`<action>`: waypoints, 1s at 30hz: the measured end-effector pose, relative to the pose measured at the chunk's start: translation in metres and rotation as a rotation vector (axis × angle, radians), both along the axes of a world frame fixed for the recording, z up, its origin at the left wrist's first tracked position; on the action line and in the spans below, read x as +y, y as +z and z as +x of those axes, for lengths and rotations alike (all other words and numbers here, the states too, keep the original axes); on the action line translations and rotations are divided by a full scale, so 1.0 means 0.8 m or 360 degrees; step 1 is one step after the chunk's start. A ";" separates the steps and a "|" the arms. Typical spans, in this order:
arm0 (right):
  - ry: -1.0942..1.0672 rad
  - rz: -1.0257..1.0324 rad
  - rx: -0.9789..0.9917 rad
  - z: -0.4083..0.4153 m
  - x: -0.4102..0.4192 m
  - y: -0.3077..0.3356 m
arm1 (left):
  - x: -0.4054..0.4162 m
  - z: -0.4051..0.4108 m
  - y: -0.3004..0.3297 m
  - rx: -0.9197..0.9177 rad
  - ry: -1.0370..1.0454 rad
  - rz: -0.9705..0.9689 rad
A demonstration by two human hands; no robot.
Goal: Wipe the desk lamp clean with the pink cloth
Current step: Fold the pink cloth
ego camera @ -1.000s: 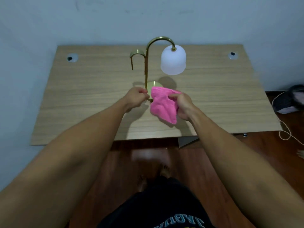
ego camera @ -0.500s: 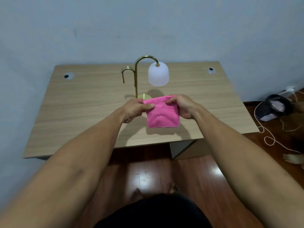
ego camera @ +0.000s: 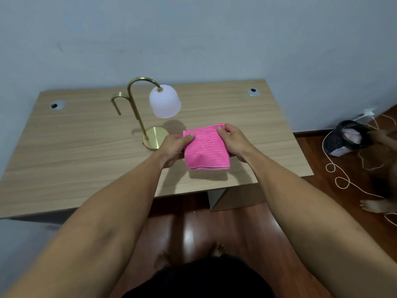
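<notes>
**A:** Where is the cloth, and who has it?

**B:** The pink cloth (ego camera: 205, 148) is held up just above the wooden desk (ego camera: 86, 147), right of centre and towards the near edge. The left hand (ego camera: 173, 147) pinches its upper left corner between thumb and curled fingers. The right hand (ego camera: 233, 139) grips the upper right corner the same way. Both hands are closed on the fabric.

**A:** How does the cloth lie?

**B:** It is folded into a rough rectangle, stretched flat between the two hands. The top edge runs left to right, rising slightly towards the right. The loose bottom edge hangs towards the person and casts a shadow on the desk beneath it. Faint ribbing runs across it, side to side.

**A:** And the lamp?

**B:** The desk lamp (ego camera: 137, 108) stands upright just left of the cloth. Its round brass base (ego camera: 155, 136) sits on the desk, partly behind the left hand. A thin brass stem rises, leaning a little left, then hooks over to the right. A white frosted shade (ego camera: 165, 101) hangs from the hook, opening downward, above and behind the cloth. A second, shorter brass hook curves off to the left.

**A:** Anything else nearby?

**B:** Two round cable holes sit near the desk's far corners. On the wooden floor (ego camera: 214, 229) to the right lie a dark mesh basket (ego camera: 343, 138), a tangle of white cord (ego camera: 341, 181), and someone's bare foot (ego camera: 374, 205).
</notes>
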State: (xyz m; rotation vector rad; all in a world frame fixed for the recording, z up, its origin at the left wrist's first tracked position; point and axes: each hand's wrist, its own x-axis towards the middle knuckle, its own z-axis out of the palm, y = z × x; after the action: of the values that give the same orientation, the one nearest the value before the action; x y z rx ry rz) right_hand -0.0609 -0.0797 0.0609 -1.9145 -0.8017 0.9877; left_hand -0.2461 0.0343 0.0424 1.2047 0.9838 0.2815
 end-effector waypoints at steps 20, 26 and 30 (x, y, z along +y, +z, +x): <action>-0.0004 -0.0303 -0.0259 0.213 -0.051 -0.149 | -0.053 0.232 -0.120 0.0608 -0.0263 0.0333; -0.0116 -0.0456 -0.0463 0.218 -0.060 -0.166 | -0.067 0.243 -0.139 0.0610 -0.0186 0.0366; 0.0033 -0.0633 -0.0878 0.213 -0.072 -0.151 | -0.069 0.229 -0.134 0.0669 -0.0101 0.0301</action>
State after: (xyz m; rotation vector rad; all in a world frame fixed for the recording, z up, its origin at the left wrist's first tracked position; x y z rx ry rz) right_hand 0.1099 -0.1374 -0.0596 -2.5867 -0.9835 0.6626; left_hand -0.0632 -0.0208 -0.0649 1.5017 1.2992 0.0705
